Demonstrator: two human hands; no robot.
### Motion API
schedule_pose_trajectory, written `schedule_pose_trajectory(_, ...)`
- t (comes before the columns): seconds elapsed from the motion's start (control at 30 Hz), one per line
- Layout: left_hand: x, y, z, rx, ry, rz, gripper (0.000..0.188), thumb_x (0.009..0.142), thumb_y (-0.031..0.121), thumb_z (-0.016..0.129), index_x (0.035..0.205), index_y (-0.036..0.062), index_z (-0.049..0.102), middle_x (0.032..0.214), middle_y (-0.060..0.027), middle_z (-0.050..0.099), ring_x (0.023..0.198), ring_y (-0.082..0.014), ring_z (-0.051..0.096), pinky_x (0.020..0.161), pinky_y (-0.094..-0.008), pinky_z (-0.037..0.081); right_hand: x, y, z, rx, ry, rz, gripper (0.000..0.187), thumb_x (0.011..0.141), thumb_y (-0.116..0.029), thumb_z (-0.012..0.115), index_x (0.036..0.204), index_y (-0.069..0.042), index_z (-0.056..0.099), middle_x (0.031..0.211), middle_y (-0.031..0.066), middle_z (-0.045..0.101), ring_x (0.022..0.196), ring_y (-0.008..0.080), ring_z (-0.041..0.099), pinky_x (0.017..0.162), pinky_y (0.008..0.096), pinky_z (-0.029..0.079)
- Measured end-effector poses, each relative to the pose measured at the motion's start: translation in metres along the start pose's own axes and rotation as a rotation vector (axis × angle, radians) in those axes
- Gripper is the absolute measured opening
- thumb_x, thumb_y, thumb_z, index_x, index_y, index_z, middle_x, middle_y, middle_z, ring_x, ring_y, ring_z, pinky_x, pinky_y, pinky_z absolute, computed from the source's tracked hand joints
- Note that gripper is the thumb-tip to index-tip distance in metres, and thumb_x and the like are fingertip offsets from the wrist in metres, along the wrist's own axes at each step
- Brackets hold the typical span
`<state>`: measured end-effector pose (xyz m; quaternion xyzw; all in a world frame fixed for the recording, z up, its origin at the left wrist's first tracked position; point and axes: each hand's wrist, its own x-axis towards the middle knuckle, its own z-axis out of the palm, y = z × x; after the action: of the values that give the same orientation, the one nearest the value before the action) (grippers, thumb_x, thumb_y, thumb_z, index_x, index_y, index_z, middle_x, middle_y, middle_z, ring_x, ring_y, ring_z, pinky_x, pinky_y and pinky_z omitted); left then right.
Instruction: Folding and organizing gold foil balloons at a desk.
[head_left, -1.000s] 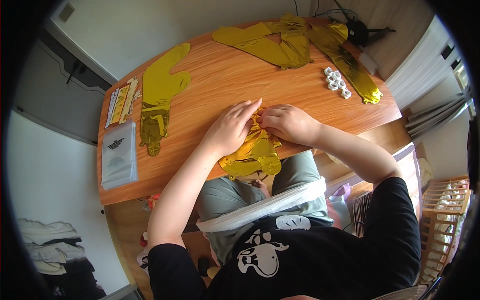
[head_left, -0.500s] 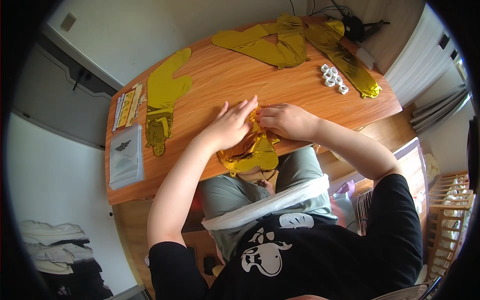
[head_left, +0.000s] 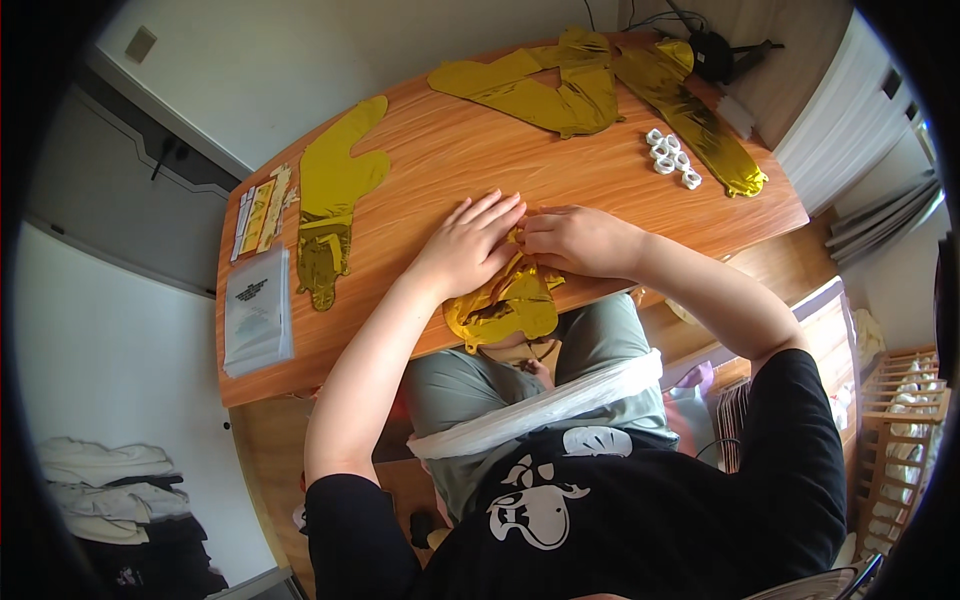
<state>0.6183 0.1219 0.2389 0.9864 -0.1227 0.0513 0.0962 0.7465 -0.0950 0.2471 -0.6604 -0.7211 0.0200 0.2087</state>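
Note:
A crumpled gold foil balloon (head_left: pixel 510 312) lies at the near edge of the table, its lower part hanging over toward my lap. My left hand (head_left: pixel 472 243) rests flat over its upper left side, fingers stretched out side by side. From the right, my right hand (head_left: pixel 580 241) has its fingers bent and pinched on the balloon's narrow upper end. Both hands nearly meet there, and they hide that part of the foil. Farther left, another flat gold foil balloon (head_left: pixel 335 190) is spread out.
More flat gold balloons (head_left: pixel 530 85) lie along the far edge, one strip (head_left: pixel 700 115) reaching right. Several small white rolls (head_left: pixel 669 158) are grouped nearby. At the left are clear plastic sleeves (head_left: pixel 255 315) and paper cards (head_left: pixel 262 215). A black device (head_left: pixel 710 55) stands at the back.
My left hand has flattened and turned slightly, its fingers now closer together and over the balloon's upper end. My right hand stays pinched on the foil. The view has shifted a little.

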Motion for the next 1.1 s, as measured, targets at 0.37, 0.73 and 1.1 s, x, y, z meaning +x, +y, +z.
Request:
schedule_pose_trajectory(0.37,-0.002,-0.001,0.0,0.089,-0.022,0.03,0.088,0.093,0.057,0.066,0.162,0.0145,0.032,0.168,-0.0059,0.031,0.156,-0.0284,0.025,0.128,-0.0483,0.021,-0.017,-0.008,-0.007,-0.011,0.165,-0.243,0.025,0.084,-0.015,0.069,0.105,-0.001,0.07,0.109,0.0128,0.07,0.103,0.0317,0.069,0.086,0.0408,0.059)
schedule_pose_trajectory(0.73,-0.001,-0.003,-0.002,0.087,-0.036,0.067,0.118,0.074,0.083,0.067,0.161,0.011,0.033,0.168,-0.0074,0.032,0.156,-0.0292,0.024,0.128,-0.0488,0.02,-0.021,-0.01,-0.004,0.032,0.144,-0.236,0.03,0.081,-0.016,0.076,0.107,-0.001,0.072,0.117,0.0159,0.07,0.111,0.0344,0.068,0.094,0.0423,0.057)
schedule_pose_trajectory(1.1,-0.001,-0.018,0.001,-0.134,0.101,0.08,0.091,0.092,0.078,0.037,0.159,0.0175,0.039,0.164,-0.0075,0.039,0.154,-0.0301,0.031,0.126,-0.0589,0.014,-0.019,-0.011,-0.003,0.029,0.109,-0.216,0.031,0.08,-0.018,0.078,0.106,-0.002,0.072,0.118,0.0157,0.069,0.11,0.0347,0.068,0.093,0.0426,0.057)
